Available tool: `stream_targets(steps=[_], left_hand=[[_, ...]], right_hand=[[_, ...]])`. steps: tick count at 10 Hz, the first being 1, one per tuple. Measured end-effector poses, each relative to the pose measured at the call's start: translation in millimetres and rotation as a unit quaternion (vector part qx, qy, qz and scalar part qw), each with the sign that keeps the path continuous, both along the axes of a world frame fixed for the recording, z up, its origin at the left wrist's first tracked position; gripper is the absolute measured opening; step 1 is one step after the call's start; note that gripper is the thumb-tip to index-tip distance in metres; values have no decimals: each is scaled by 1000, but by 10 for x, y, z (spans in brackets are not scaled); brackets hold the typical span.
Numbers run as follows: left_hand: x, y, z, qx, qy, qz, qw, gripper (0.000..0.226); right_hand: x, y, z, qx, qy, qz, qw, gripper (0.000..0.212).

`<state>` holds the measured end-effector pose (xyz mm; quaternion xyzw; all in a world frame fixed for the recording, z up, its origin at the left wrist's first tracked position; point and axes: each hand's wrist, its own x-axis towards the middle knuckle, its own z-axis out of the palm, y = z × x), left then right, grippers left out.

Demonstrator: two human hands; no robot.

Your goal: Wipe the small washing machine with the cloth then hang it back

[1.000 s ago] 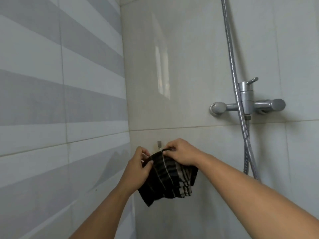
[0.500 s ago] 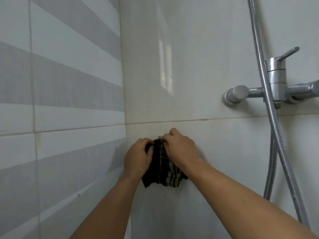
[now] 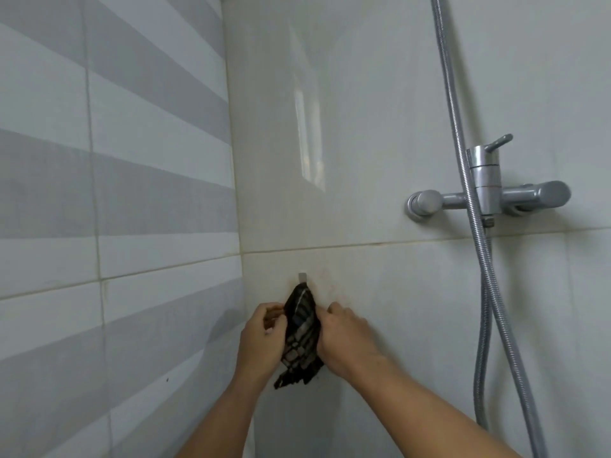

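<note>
The left hand (image 3: 261, 338) and the right hand (image 3: 344, 338) each hold one side of the dark checked cloth (image 3: 300, 335), fingers curled on it. Farther back, the top of the cloth hangs on the small hook (image 3: 302, 278) on the far wall. The washing machine is not in view. Hanging looks almost done; only letting go seems left.

Both arms reach forward; the left hand (image 3: 261, 342) and right hand (image 3: 344, 342) face each other, fingers curled.
</note>
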<state>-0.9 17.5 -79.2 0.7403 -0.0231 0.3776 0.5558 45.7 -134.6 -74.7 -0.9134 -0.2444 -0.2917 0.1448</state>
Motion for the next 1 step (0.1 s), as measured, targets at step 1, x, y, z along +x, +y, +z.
stream_targets(steps=[1], left_hand=[[-207, -78, -199, 53, -24, 93, 994, 19]], right_hand=[[-170, -117, -9, -3, 39, -15, 999, 51]])
